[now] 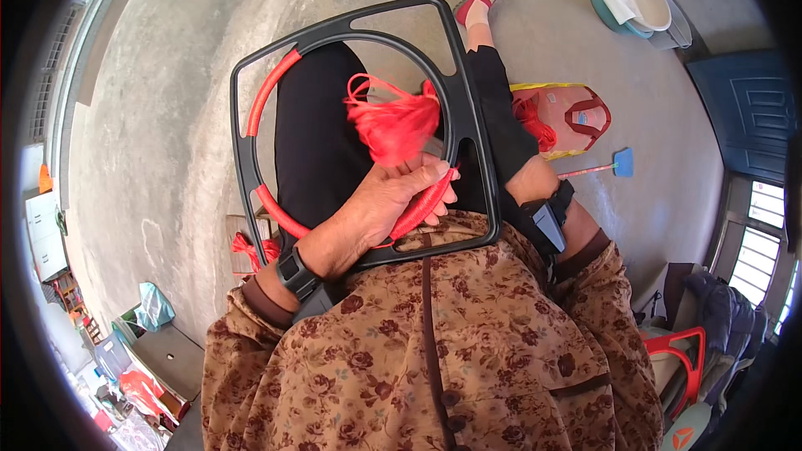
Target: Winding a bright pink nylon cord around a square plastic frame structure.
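Note:
A black plastic frame [461,100], roughly square with a round ring inside, lies across my lap, tilted. Red cord [271,93] is wound tightly around several stretches of the ring. My left hand [386,196] is closed around the ring's lower right part, thumb on top, fingers curling beneath. A loose bundle of red cord [393,127] rests inside the ring, just above that hand. My right forearm reaches behind the frame's right side. Only the wrist end of my right hand [530,180] shows; its fingers are hidden.
On the floor to the right lie a pink bag [570,107] holding red cord and a blue fly swatter [623,162]. Stacked basins [603,4] stand at the far right. More red cord [245,248] hangs by my left knee. A blue door [743,108] bounds the right side.

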A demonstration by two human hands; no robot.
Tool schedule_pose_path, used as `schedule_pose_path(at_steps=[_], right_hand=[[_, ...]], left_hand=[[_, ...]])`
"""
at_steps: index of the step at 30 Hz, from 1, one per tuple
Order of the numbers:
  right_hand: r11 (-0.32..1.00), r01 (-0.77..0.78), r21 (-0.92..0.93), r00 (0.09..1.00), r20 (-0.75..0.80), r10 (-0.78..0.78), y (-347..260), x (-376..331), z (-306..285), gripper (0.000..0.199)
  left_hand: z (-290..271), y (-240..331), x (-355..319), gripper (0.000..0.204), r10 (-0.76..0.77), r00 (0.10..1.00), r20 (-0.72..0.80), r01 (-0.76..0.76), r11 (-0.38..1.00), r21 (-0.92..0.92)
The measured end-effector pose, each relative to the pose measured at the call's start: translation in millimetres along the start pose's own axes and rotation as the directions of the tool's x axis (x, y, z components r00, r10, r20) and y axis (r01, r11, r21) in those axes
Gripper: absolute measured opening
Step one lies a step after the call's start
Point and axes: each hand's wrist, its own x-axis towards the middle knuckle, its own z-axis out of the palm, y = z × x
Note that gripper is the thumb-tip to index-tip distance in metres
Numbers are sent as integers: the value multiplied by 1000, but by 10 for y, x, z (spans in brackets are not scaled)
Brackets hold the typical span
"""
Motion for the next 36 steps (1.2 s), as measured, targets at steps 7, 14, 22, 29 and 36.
schedule_pose_path(at_steps=[7, 14, 22, 29, 36], right_hand=[[1000, 1, -19, 1000, 26, 0, -19, -281, 136, 26], [904, 244, -351, 970, 105, -220, 5, -506, 149, 24], [874, 94, -476, 996, 37, -87, 294, -665, -8, 35], [747, 67, -661, 998, 60, -36, 323, -603, 18, 28], [930, -67, -362, 991, 84, 104, 198, -795, -179, 25]], left_hand=[[-43, -129, 81, 14, 120, 993, -12, -120, 990, -78], [-128, -113, 107, 12, 129, 991, -33, -130, 991, -27], [-104, -50, 99, 20, 170, 983, -73, -177, 980, -88], [-111, -33, 66, 17, 175, 975, -135, -172, 984, 33], [-101, -10, 20, 20, 88, 993, -82, -90, 996, -28]])
